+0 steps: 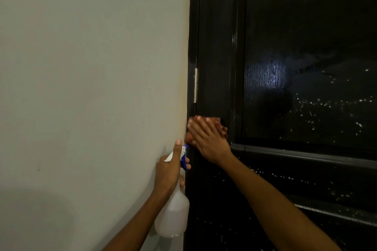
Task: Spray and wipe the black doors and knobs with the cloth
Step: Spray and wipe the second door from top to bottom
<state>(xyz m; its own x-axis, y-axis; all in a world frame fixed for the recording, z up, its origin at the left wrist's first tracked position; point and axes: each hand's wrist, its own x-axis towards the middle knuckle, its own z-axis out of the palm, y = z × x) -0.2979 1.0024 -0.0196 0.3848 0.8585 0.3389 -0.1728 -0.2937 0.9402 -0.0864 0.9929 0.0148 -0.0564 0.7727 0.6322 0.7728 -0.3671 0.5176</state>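
Droplets [318, 104] are beading the black door [216, 47] unwiped while your flat right hand [208, 140] is pressing the cloth [216, 121] and your left hand [169, 171] is gripping the spray bottle [173, 218].

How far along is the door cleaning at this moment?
Spraying looks done here: droplets and wet streaks cover the black door panels. In hand: the right hand presses the cloth flat on the hinge-side edge, below the hinge, while the left hand grips the spray bottle. Left: wiping the speckled panels; no knob is in view.
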